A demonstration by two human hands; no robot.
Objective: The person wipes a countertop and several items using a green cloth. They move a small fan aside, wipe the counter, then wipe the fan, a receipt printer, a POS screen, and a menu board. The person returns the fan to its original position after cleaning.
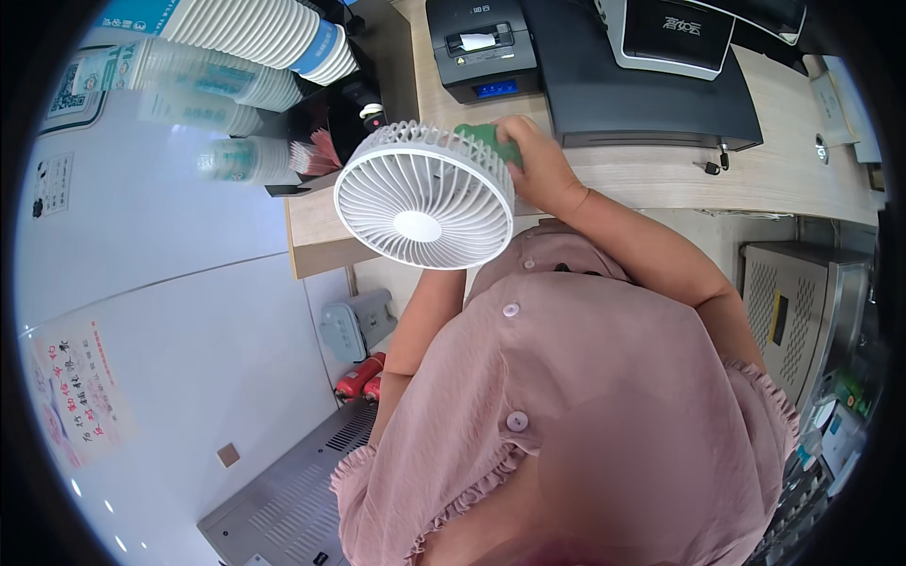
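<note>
A round white electric fan is held up in front of my chest, its slatted grille tilted up toward me. My right hand presses a bunched green cloth against the side ribs of the fan's cage. The fan hides my left hand; only the left forearm shows, rising to the fan's lower edge. Whatever supports the fan from behind is also out of sight.
A black receipt printer and a black cash drawer with keys stand on the wooden counter. Stacked paper cups and plastic cups are at left. Below are red fire extinguishers and a metal cabinet at right.
</note>
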